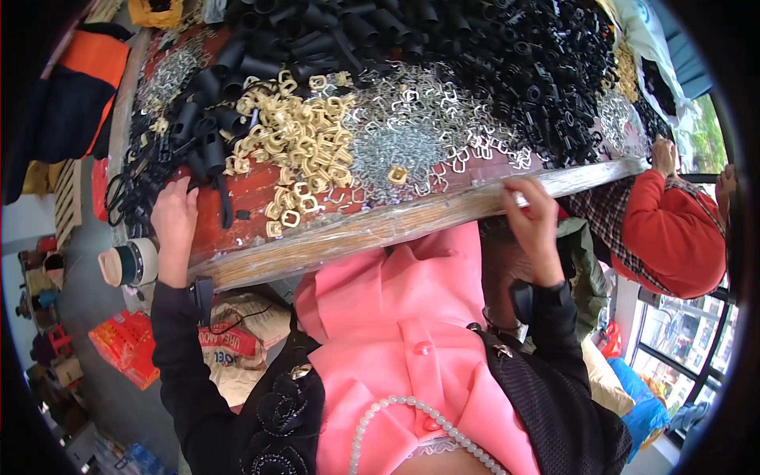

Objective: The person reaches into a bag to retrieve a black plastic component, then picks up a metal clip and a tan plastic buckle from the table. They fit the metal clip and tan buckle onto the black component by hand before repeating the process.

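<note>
My left hand (174, 218) is over the left end of the red tabletop (260, 184), beside a heap of black plastic parts (150, 170). Its fingers are stretched out, and I see nothing in them. A black strap-like piece (225, 202) lies just to its right. At the table's near edge, my right hand (534, 220) is closed, fingers curled around a small whitish, shiny piece (520, 199) whose kind I cannot make out. Between the hands lie gold-coloured square buckles (305, 134), bent silver wire clips (467, 123) and a pile of fine silvery pieces (392, 154).
A wooden rail (340, 237) borders the table's near side. Black tubes (277, 36) and small black fittings (546, 71) cover the far side. A cream-and-green round container (127, 263) stands at the left corner. Another person in a red sleeve (669, 226) sits at the right.
</note>
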Tool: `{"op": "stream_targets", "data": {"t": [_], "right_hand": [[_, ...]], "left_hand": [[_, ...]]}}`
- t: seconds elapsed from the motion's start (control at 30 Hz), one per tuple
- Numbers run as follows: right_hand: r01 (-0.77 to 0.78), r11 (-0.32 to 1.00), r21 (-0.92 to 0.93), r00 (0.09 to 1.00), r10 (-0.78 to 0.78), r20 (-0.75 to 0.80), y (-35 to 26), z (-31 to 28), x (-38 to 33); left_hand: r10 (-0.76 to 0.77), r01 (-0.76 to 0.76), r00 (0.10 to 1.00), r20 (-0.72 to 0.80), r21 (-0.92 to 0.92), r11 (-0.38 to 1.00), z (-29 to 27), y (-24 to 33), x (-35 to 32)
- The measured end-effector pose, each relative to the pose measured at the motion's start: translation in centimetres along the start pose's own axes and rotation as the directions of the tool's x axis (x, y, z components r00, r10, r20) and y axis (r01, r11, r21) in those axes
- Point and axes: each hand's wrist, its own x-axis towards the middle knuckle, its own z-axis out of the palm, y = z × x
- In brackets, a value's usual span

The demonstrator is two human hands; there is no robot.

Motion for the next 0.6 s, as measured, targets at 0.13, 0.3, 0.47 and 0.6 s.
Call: {"op": "stream_targets", "data": {"t": [0.13,0.3,0.47,0.6], "right_hand": [[0.195,0.981,-0.014,0.969,-0.191,0.154,-1.6,2.8,2.2],[0.233,0.972,-0.008,0.916,-0.217,0.337,-2.6,5.1,3.3],[0.187,0.981,-0.057,0.833,-0.128,0.538,-2.1,5.7,5.0],[0.253,0.958,-0.134,0.797,-0.128,0.591,-1.5,5.9,5.2]], "left_hand": [[0.122,-0.116,0.986,-0.117,0.052,0.992,-0.5,1.0,-0.5],[0.146,-0.152,0.978,-0.149,-0.032,0.988,0.5,0.0,-1.6],[0.059,-0.085,0.991,-0.120,-0.227,0.970,1.2,-2.5,-2.2],[-0.363,0.431,0.857,0.365,-0.894,0.119,0.1,-1.4,-3.0]]}}
